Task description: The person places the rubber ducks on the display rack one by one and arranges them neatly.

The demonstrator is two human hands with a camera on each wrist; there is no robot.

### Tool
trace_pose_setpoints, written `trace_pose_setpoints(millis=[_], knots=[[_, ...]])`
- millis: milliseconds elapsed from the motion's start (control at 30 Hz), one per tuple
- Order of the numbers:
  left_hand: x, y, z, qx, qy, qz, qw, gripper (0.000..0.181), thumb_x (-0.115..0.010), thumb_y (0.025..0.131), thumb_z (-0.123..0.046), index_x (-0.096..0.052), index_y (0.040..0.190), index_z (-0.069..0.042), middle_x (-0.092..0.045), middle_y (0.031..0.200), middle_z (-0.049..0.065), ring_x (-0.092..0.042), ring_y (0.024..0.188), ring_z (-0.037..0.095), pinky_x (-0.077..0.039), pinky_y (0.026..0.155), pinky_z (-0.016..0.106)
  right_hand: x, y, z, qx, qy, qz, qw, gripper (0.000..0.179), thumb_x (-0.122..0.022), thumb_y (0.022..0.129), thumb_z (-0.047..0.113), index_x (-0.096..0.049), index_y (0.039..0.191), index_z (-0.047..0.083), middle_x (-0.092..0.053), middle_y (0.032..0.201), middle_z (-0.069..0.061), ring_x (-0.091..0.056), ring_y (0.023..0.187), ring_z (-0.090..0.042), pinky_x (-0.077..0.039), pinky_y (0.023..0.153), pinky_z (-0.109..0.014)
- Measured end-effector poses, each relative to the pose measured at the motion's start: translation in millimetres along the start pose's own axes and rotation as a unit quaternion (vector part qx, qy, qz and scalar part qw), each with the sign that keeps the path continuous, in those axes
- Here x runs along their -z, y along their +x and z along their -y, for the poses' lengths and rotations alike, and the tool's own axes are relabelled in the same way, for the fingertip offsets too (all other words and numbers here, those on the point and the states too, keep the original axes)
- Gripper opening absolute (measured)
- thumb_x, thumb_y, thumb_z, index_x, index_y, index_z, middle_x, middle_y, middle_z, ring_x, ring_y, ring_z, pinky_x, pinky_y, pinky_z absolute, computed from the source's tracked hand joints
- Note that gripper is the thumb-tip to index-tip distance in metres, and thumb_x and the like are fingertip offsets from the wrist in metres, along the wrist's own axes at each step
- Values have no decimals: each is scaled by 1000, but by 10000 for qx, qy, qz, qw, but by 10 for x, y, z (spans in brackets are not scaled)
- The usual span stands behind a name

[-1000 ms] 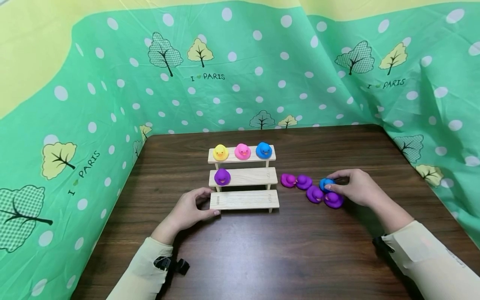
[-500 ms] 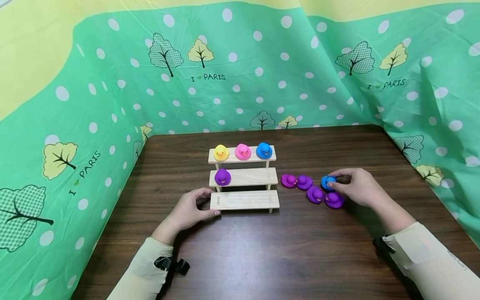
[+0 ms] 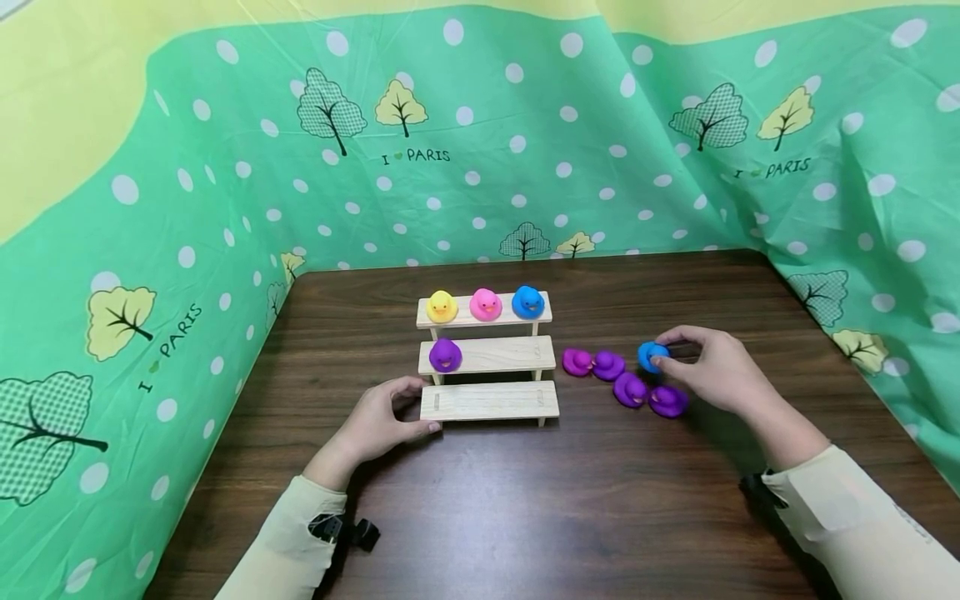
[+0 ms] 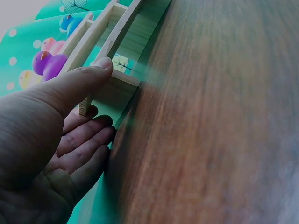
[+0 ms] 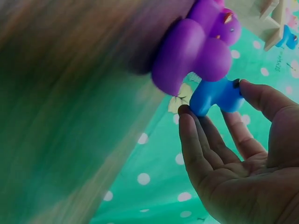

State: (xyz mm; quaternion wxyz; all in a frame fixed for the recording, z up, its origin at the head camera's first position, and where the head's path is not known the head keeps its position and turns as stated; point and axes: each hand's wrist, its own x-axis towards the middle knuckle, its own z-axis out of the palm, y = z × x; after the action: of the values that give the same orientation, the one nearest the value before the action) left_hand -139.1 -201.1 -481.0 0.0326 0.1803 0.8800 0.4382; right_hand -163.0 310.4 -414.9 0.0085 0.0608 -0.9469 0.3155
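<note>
My right hand pinches a blue rubber duck between thumb and fingers, just behind the purple ducks on the table. On the left, my left hand holds the end of the lowest step of a three-step wooden stand; its thumb lies along the front edge. The top step carries a yellow duck, a pink duck and another blue duck. A purple duck sits at the left of the middle step. The lowest step is bare.
Several purple ducks lie in a loose cluster right of the stand, with a magenta one nearest it. A dark wooden table carries everything. Green dotted cloth hangs around its back and sides.
My right hand has moved slightly back and up with the blue duck, away from the purple ducks. The left hand and the stand have stayed in place.
</note>
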Motion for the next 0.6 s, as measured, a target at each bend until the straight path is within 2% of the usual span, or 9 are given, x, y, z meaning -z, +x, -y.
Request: trace_pose_setpoints(millis=[200, 433, 600], knots=[[-4, 4, 6, 53, 14, 37, 10000, 56, -98, 76, -28, -69, 121, -13, -72, 125, 2, -68, 121, 22, -53, 106, 39, -16, -17, 122, 181, 178, -98, 9996, 35, -79, 96, 37, -75, 119, 11, -76, 111, -14, -71, 99, -30, -56, 71, -25], [-9, -1, 9, -18, 24, -2, 10000, 57, -97, 76, -30, -69, 122, -11, -73, 125, 4, -69, 119, 24, -54, 105, 43, -47, -30, 262, 335, 543, -171, 9978, 33, -80, 96, 35, -75, 120, 12, -76, 113, -13, -74, 102, -33, -55, 73, -16], [-9, 4, 10, 58, 27, 16, 10000, 56, -98, 76, -28, -69, 121, -13, -73, 124, 2, -68, 119, 21, -54, 105, 39, -64, -40, 382, 493, 743, -176, 9959, 32, -80, 96, 32, -75, 120, 13, -76, 112, -13, -75, 100, -33, -56, 72, -17]])
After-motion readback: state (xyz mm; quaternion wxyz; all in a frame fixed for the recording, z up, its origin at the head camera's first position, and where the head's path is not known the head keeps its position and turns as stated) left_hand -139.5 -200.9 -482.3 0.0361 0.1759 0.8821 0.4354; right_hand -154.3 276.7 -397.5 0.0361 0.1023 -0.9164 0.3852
